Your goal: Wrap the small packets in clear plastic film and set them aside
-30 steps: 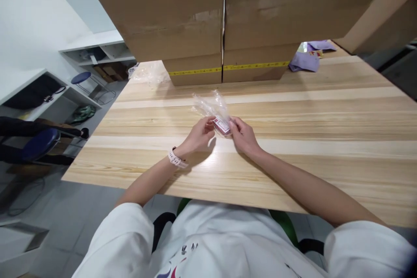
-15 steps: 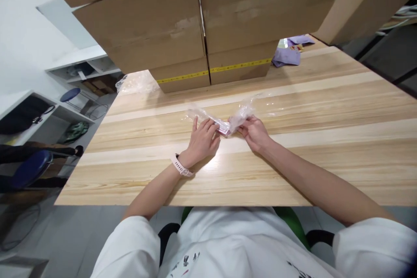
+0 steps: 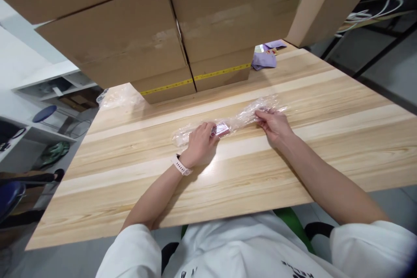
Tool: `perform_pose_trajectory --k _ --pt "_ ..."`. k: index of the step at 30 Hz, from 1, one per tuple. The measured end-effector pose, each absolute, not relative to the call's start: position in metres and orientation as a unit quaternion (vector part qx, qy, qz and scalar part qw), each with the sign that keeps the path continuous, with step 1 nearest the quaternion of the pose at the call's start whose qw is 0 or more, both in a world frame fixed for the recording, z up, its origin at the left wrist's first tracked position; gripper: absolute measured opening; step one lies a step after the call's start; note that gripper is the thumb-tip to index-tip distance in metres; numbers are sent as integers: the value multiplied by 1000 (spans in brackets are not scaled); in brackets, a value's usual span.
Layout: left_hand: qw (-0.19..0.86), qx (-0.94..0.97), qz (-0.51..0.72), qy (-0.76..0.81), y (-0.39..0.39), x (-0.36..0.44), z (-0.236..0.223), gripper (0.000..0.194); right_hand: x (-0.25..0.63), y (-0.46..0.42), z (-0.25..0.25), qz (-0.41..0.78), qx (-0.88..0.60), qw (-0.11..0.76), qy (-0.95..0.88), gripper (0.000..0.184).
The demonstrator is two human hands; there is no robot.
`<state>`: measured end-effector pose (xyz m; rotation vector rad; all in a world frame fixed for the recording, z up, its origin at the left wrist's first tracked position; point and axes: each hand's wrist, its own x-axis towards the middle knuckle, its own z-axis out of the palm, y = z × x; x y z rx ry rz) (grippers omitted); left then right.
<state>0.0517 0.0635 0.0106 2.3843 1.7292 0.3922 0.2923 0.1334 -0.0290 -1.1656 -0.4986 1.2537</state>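
A small flat red box with a white face (image 3: 220, 129) lies on clear plastic wrap (image 3: 243, 117) over the wooden table (image 3: 130, 186). My left hand (image 3: 201, 140), with a pale watch band at its wrist, is closed over the box's left end; its fingers hide that part. To the right, my right hand (image 3: 274, 126) pinches the far end of the wrap, which stretches crumpled between the two hands. More of the wrap sticks out on the left, beyond my left hand.
Stacked cardboard boxes (image 3: 114, 47) with a yellow measuring tape (image 3: 221, 71) stand across the table's back. Purple packets (image 3: 264, 60) lie at the back right, loose clear plastic (image 3: 120, 97) at the back left. A blue stool (image 3: 44, 114) is on the left.
My right hand has moved right, drawing the wrap out into a long strip. My left hand has closed over the box. The view has turned to the right.
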Motion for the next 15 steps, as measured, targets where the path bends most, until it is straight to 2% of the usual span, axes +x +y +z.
perform_pose_trajectory --k 5,9,12,15 --pt "93 794 106 591 62 60 15 21 313 145 -30 512 -523 651 -203 29" --pt "102 781 69 613 63 62 15 49 331 155 -32 456 -552 666 -212 35" --pt "108 775 47 621 63 63 18 72 333 153 -29 324 -585 691 -275 37" --pt "108 771 14 627 61 66 22 75 318 137 -20 210 -578 674 -409 24"
